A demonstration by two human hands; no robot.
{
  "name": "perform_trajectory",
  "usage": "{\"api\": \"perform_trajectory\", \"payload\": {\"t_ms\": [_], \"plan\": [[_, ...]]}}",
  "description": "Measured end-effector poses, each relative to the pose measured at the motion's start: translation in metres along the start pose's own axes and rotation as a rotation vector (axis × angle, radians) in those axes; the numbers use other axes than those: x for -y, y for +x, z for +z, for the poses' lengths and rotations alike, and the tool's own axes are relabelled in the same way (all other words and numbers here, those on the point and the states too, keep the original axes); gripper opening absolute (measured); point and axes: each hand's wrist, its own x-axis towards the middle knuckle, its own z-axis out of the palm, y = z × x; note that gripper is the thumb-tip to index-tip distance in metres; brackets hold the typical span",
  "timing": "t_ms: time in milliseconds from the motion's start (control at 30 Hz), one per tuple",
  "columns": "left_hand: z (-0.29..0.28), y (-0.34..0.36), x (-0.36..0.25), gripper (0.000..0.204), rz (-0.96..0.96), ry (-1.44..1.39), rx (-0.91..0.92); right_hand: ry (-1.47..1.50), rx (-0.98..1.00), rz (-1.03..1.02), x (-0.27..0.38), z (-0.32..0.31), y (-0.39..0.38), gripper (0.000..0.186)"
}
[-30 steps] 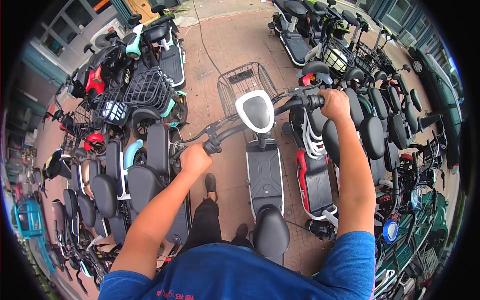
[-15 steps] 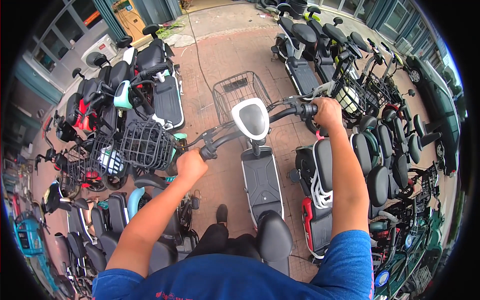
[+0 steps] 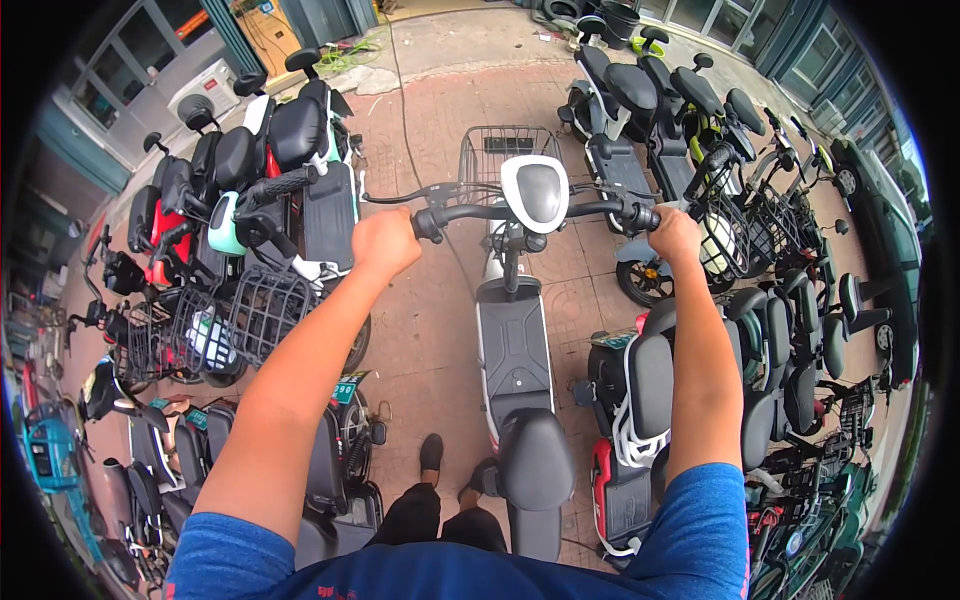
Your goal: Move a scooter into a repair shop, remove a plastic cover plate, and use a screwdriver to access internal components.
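An electric scooter (image 3: 515,340) with a grey footboard and black saddle (image 3: 537,458) stands upright in front of me, slightly right of my legs. My left hand (image 3: 387,241) is closed around the left grip of its black handlebar (image 3: 465,213). Around the right grip my right hand (image 3: 676,236) is closed too. A white-rimmed oval display (image 3: 535,195) sits at the middle of the bar, and a black wire basket (image 3: 480,160) is mounted ahead of it. Both grips are mostly hidden by my fingers. My feet stand on the paving left of the scooter.
Parked scooters line both sides, including a mint-fronted one (image 3: 224,224) at left and a red-and-black one (image 3: 625,495) close at right. A wire basket (image 3: 270,315) juts out at left. A cable (image 3: 405,130) runs across the brick paving. A dark car (image 3: 880,250) stands far right.
The handlebar has swung from angled to nearly straight, its left end going forward, with both hands still on it. The basket has turned rightward with it. My feet have shifted.
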Motion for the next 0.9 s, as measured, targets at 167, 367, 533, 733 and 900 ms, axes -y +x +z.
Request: {"api": "perform_trajectory", "payload": {"t_ms": [167,367,533,733,900], "plan": [[-0.009,0.019,-0.013,0.027,-0.002,0.019,-0.005,0.026,0.028,0.035,-0.005,0.004,0.019,0.026],[-0.006,0.021,-0.016,0.023,0.000,0.044,-0.037,0.025,-0.011,-0.012,-0.010,0.007,0.038,0.025],[0.001,0.009,-0.023,0.022,-0.022,0.054,-0.055,0.013,-0.009,-0.041,-0.008,0.003,0.051,0.034],[0.005,0.005,-0.018,0.022,-0.023,0.030,-0.085,0.022,0.015,-0.072,-0.001,-0.001,0.053,0.034],[0.003,0.010,-0.015,0.026,-0.056,0.031,-0.053,0.012,-0.056,-0.092,-0.002,0.005,0.052,0.031]]}}
